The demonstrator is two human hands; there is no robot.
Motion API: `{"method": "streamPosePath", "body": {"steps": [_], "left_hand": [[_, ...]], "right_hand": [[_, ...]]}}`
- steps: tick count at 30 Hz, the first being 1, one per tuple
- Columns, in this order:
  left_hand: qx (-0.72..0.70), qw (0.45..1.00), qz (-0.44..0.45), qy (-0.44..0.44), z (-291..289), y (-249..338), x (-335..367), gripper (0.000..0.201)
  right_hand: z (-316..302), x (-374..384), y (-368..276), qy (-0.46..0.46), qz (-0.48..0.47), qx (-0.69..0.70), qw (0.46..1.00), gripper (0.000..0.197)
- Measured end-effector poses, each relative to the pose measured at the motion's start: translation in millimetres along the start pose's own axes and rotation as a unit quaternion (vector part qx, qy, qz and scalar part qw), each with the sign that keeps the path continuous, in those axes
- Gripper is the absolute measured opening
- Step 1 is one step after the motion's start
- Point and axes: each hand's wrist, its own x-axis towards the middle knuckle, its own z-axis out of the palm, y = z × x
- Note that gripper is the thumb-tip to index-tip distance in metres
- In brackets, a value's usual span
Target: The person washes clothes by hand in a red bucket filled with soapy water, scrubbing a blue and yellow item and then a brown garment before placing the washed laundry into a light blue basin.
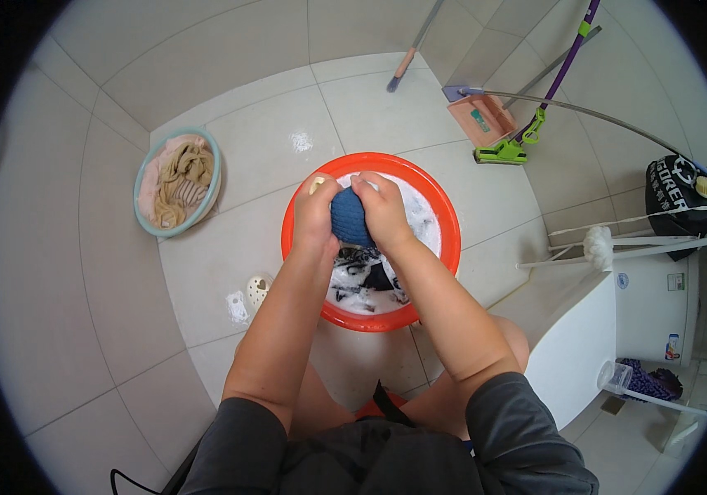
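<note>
Head view: two bare hands come together over one red basin (452,235), thumbs uppermost, with one blue textured cloth (352,218) between them. The fingers of the left hand (314,216) are clenched around the cloth's left side, and those of the right hand (383,213) grip its right side, so both hold the same piece. The cloth is bunched above the middle of the basin; whether its lower edge touches the white suds (424,213) is hard to tell. One small cream-coloured object (317,185) shows at the left fingers, too hidden to identify. Dark fabric (377,278) lies in the suds nearer the person; its pieces cannot be counted.

Two basins stand on the tiled floor (246,173) altogether. The second, a pale blue-rimmed basin (219,165) to the left, holds at least three cloths: one tan (188,167), one pink (150,186) and one striped (189,195). One cream clog (259,289) shows between the two basins, nearer the person.

Toward the far right are one pink dustpan (483,121), one green-headed mop (502,152) with a purple pole, and one loose-standing handle (407,66) with a pinkish grip. Further right there are one black bag (665,216), one pale-bristled brush (706,187) beside it, and one white fluffy puff (598,247).
</note>
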Motion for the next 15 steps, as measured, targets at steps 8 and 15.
{"method": "streamPosePath", "body": {"steps": [8,15], "left_hand": [[0.024,0.999,0.020,-0.028,-3.6,-8.1,1.7,0.003],[0.099,0.993,-0.028,-0.057,12.3,-2.2,-15.8,0.023]], "right_hand": [[-6.7,-1.5,4.8,-0.024,0.045,0.068,0.996,0.023],[-22.5,-13.7,11.0,0.058,0.101,0.132,0.984,0.022]]}}
